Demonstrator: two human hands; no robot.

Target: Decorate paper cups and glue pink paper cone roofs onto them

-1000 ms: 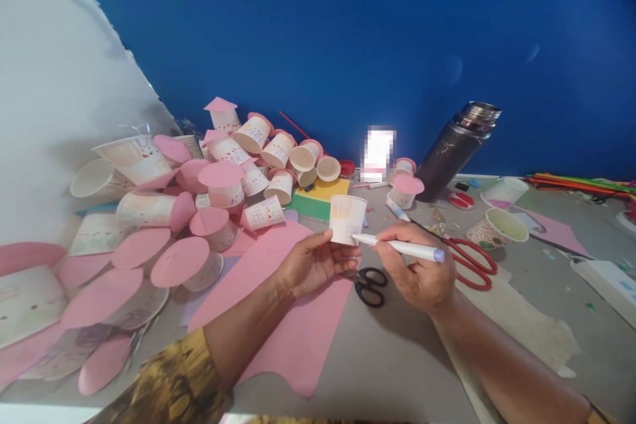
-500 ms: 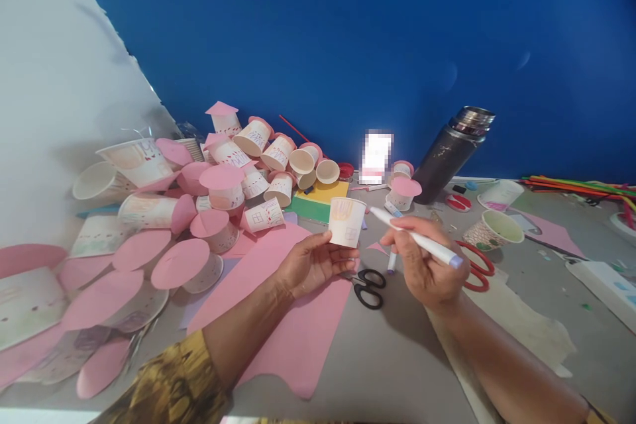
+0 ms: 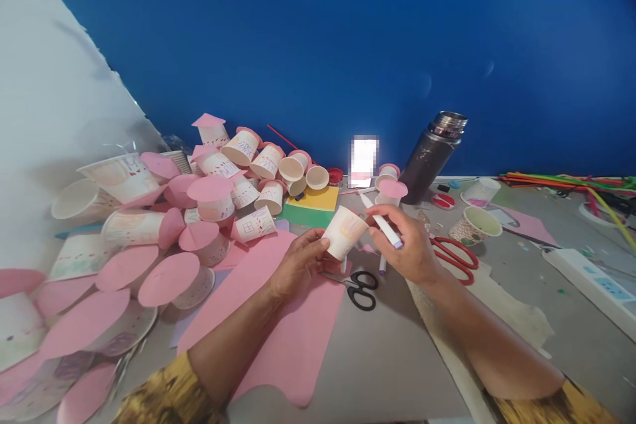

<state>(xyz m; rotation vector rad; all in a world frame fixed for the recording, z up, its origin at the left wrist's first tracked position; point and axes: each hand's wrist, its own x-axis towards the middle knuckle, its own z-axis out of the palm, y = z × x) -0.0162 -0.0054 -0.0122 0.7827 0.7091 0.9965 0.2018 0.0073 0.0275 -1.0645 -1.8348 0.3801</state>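
Observation:
My left hand (image 3: 301,261) grips a white paper cup (image 3: 342,233) by its lower side. The cup is tilted, and faint orange and purple drawing shows near its rim. My right hand (image 3: 405,242) has a white marker (image 3: 381,222) with a purple end between its fingers, its tip pointing up and left. The right fingertips are at the cup's right edge; whether they press on it is hard to see. Below the hands, black-handled scissors (image 3: 362,290) lie partly on a large pink paper sheet (image 3: 283,351).
Many decorated cups with pink paper tops (image 3: 211,189) are heaped at the left. A dark flask (image 3: 432,156) stands behind my right hand, near a lit phone (image 3: 364,160). Red-handled scissors (image 3: 460,264), a dotted cup (image 3: 474,226) and a power strip (image 3: 593,285) lie at the right.
The cup has turned and tilted in my left hand, so the drawn window no longer shows. My right hand has come closer to the cup, with the marker swung more upright. The view has shifted right.

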